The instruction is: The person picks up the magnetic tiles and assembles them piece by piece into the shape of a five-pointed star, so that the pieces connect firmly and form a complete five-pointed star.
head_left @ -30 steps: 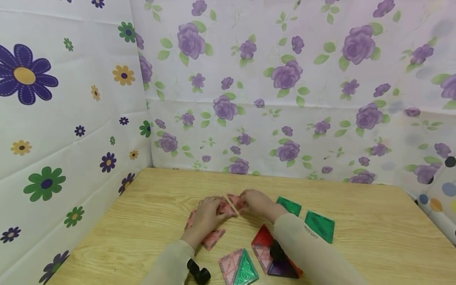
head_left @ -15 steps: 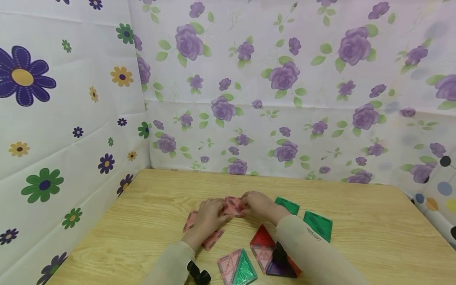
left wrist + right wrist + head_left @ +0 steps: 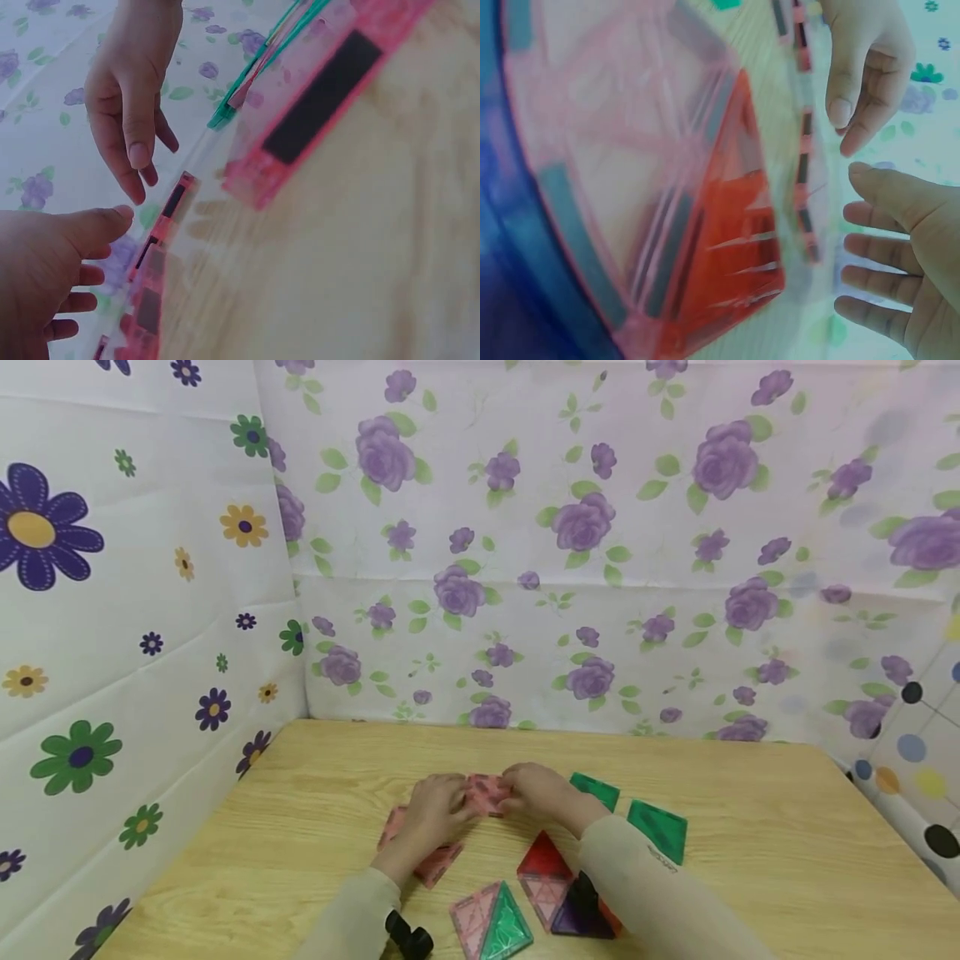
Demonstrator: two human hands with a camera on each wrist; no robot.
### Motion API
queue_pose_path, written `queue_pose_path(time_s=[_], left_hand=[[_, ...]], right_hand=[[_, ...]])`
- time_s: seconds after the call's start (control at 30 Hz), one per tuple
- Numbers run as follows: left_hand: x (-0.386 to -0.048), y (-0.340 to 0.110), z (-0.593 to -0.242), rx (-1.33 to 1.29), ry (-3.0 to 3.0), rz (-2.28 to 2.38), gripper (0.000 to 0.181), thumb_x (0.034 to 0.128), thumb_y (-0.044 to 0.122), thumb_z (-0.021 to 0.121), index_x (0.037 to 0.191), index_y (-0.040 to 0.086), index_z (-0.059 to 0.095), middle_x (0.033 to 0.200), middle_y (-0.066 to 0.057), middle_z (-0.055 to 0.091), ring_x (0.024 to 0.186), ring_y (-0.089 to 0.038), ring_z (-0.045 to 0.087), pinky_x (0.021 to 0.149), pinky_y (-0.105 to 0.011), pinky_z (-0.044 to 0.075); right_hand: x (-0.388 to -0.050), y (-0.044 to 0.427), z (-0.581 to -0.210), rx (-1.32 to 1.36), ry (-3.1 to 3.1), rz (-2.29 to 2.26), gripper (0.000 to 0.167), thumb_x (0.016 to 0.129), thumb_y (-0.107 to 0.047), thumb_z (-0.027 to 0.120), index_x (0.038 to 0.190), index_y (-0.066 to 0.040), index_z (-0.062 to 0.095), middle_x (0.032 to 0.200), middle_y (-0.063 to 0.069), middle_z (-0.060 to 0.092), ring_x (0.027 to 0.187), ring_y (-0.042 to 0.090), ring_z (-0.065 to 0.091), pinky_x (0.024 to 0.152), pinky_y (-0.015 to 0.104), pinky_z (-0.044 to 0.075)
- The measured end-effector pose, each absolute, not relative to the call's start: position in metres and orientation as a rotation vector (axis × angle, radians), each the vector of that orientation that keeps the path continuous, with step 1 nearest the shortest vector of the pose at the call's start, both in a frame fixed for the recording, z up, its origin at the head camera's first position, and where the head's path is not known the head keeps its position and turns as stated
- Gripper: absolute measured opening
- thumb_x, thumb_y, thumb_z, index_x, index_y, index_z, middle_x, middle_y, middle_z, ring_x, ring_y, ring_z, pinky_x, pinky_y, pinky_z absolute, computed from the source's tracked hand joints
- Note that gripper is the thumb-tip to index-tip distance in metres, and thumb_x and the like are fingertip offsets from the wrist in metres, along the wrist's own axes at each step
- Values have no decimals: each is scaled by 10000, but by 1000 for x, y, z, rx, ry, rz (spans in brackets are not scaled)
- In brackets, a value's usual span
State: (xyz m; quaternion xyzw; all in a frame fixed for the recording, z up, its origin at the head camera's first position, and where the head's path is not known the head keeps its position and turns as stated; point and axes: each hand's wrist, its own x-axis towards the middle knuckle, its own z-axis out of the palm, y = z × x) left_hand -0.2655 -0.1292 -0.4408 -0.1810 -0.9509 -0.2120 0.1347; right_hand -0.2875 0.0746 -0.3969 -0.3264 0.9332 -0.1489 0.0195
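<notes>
In the head view two pink triangular magnetic tiles [image 3: 486, 795] lie edge to edge on the table as one square between the hands. My left hand [image 3: 431, 814] is at its left side, and my right hand [image 3: 542, 792] is at its right corner. Both wrist views show slightly bent, relaxed fingers spread apart, with no tile pinched between them. Two more pink tiles, one at the left [image 3: 392, 825] and one nearer [image 3: 437, 864], are partly covered by the left hand and wrist.
Nearer lies a square of pink and green triangles [image 3: 491, 920]. Right of it sits a group with a red triangle [image 3: 545, 856], a pink tile [image 3: 543, 893] and a purple triangle [image 3: 579, 914], partly under the right sleeve. Green tiles [image 3: 658, 829] lie farther right.
One second ago a gap separated the two pink triangles between the hands. They came together into a square by half a second ago. The hands stay beside it; the whole view shifts slightly.
</notes>
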Motion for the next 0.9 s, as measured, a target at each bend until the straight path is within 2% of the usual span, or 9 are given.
queue_pose_path(time_s=[0.17, 0.33, 0.7, 0.83, 0.9], left_hand=[[-263, -131, -426, -543, -2735, -742, 367, 868, 300, 707, 1159, 79, 677, 1240, -156, 636, 1183, -380, 554, 1021, -567, 401], [-255, -134, -411, -565, -2670, -818, 331, 864, 252, 719, 1143, 78, 681, 1195, -133, 654, 1159, -357, 569, 1004, -525, 438], [-239, -153, -386, -573, -2663, -644, 351, 838, 295, 743, 1147, 139, 684, 1171, -69, 674, 1127, -290, 602, 985, -490, 465], [-232, -163, -385, -596, -2687, -660, 350, 826, 244, 760, 1149, 134, 681, 1168, -56, 673, 1126, -277, 596, 996, -498, 447], [-230, -168, -386, -620, -2689, -665, 344, 816, 215, 770, 1137, 124, 685, 1153, -57, 678, 1111, -274, 602, 988, -493, 454]], right_hand=[[-273, 75, -388, -918, 2940, -527, 348, 909, -249, 669, 1192, -47, 674, 1253, 138, 634, 1176, 322, 589, 1003, 463, 476], [-259, 73, -382, -913, 2995, -609, 349, 931, -282, 637, 1195, -56, 667, 1195, 110, 660, 1120, 300, 617, 959, 466, 502], [-230, 56, -368, -851, 3069, -778, 332, 921, -266, 652, 1210, -102, 661, 1155, 101, 673, 924, 242, 673, 732, 379, 571], [-219, 48, -369, -911, 3089, -843, 322, 937, -280, 628, 1195, -90, 664, 1109, 118, 684, 849, 225, 685, 671, 334, 568], [-215, 45, -371, -938, 3094, -862, 319, 941, -285, 622, 1187, -86, 665, 1139, 129, 678, 835, 221, 692, 667, 318, 568]])
